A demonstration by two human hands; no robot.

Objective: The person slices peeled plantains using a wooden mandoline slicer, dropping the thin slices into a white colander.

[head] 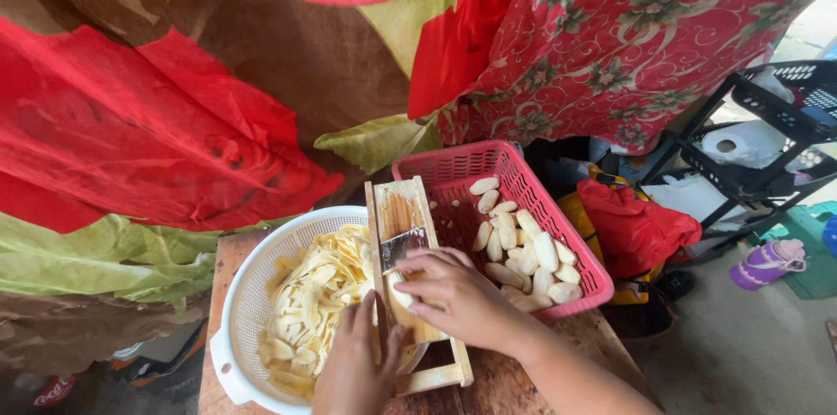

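Note:
A wooden slicer board (pixel 407 221) with a metal blade lies tilted across the rim of a white colander (pixel 246 293). My right hand (pixel 458 297) presses a pale peeled banana (pixel 403 295) flat on the board, just below the blade. My left hand (pixel 356 363) grips the board's left edge near its lower end. Thin pale yellow slices (pixel 316 293) fill the colander under the board. A pink plastic basket (pixel 471 169) to the right holds several peeled bananas (pixel 527 249).
Colander and basket rest on a wooden table (pixel 602 341). Red, brown and green cloths (pixel 157 136) hang close behind. At right are a red bag (pixel 632 223), a black rack (pixel 767 119) with a paper roll, and a purple sandal (pixel 767 262) on the floor.

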